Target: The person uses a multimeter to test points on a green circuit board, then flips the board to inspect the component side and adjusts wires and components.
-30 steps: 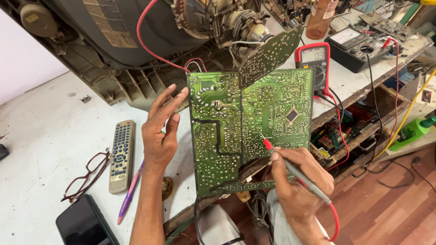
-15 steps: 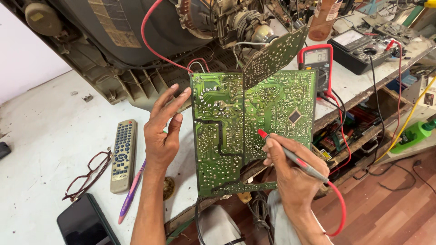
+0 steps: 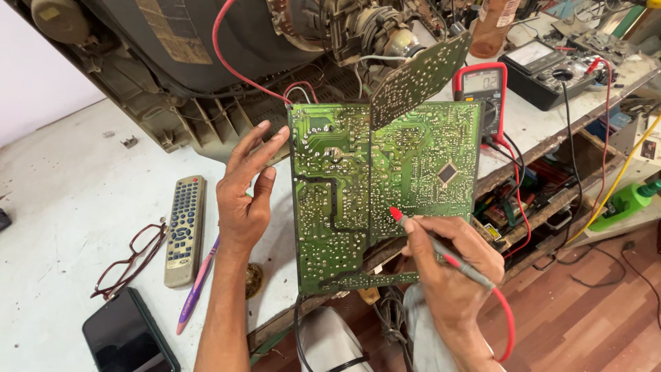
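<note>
A large green circuit board (image 3: 385, 186) stands tilted up at the bench edge, solder side facing me. My left hand (image 3: 246, 193) rests against its left edge, fingers spread and extended. My right hand (image 3: 454, 272) grips a red meter probe (image 3: 441, 248) like a pen. The probe's tip touches the board just below its middle. A red lead runs from the probe down past my wrist. A red-cased digital multimeter (image 3: 482, 89) sits behind the board's top right corner.
An opened old television chassis (image 3: 206, 76) with its tube fills the back. On the white bench (image 3: 62, 193) lie a grey remote (image 3: 184, 231), eyeglasses (image 3: 131, 258), a pen (image 3: 196, 286) and a dark phone (image 3: 127, 337). An analog meter (image 3: 551, 69) sits at right.
The probe tip has slid a little leftward across the board with my right hand. My left hand stays at the board's edge.
</note>
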